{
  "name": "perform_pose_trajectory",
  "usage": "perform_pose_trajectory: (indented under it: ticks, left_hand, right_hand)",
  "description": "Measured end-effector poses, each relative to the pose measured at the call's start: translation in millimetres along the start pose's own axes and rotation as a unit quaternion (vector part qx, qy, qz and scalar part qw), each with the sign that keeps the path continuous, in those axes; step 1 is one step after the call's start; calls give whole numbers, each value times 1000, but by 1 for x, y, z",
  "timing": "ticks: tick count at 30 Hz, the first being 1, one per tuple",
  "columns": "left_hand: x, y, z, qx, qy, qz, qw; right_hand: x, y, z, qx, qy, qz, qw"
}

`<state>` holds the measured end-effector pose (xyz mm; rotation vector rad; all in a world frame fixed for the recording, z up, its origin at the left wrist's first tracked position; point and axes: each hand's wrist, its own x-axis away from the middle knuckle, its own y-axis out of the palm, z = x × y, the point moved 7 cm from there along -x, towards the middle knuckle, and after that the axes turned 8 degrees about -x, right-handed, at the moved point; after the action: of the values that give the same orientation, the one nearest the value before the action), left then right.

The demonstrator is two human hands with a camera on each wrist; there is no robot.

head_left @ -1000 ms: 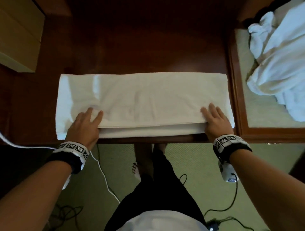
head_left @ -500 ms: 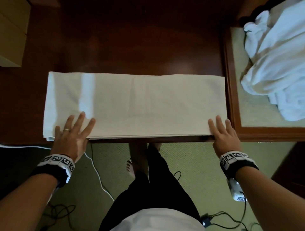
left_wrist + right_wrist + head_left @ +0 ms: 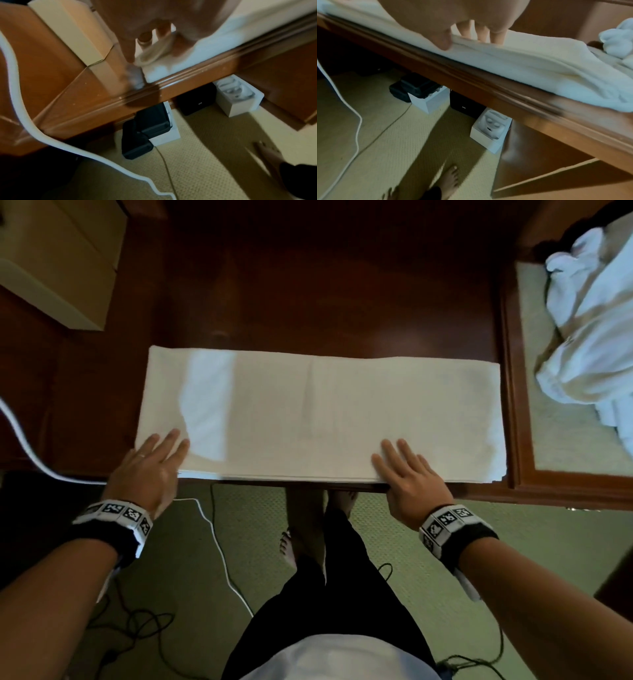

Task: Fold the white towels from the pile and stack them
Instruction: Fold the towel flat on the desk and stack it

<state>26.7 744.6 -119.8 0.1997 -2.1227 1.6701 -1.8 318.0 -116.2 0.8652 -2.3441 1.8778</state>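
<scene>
At the far left a pale box (image 3: 51, 265) sits on the dark wooden table (image 3: 325, 285). The left hand (image 3: 147, 474) lies flat with fingers spread on the near-left corner of the folded towel (image 3: 318, 412), palm over the table's near edge. The towel is a long band whose long axis runs left to right, its near edge flush with that table edge. The right hand (image 3: 411, 477) presses flat, fingers straight and slightly apart, on the near edge right of the middle, well short of the right end. Judging by this, the next fold would bring one short end across to the other; the left hand is already at its end, the right would have to reach further right. The unfolded pile (image 3: 589, 337) lies at the far right, apart from the towel.
</scene>
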Motion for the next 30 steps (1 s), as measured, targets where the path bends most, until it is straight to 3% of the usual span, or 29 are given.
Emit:
perform_pose_trajectory:
  ticks: [5,9,11,16,19,22,25,28,30]
  left_hand:
    - [-7,-29,34,64,18,65,996]
    - [-41,-41,104,41,71,53,995]
    - [-54,-31,108,10,79,32,996]
    - [-46,10,0,49,-89,-46,994]
    - [-39,-2,-13,63,-141,-28,988]
    - [-49,-29,42,81,-78,41,993]
    - [-59,-30,118,99,-1,43,994]
    - [-63,-17,144,93,-35,22,995]
    - [-63,-15,145,88,-44,28,995]
  right_hand:
    - [-26,-29,-8,-119,86,105,984]
    - [-45,-1,-18,-62,163,-15,985]
    - [-43,8,-18,-54,163,-43,984]
    - [-33,5,-10,-40,160,-65,984]
    - [-42,-12,-20,-93,178,7,980]
    - [-65,-23,-39,-107,151,70,980]
    - [-90,-13,-56,-79,102,51,990]
    - [-91,2,-33,-61,94,28,993]
    - [-71,3,12,-55,132,38,989]
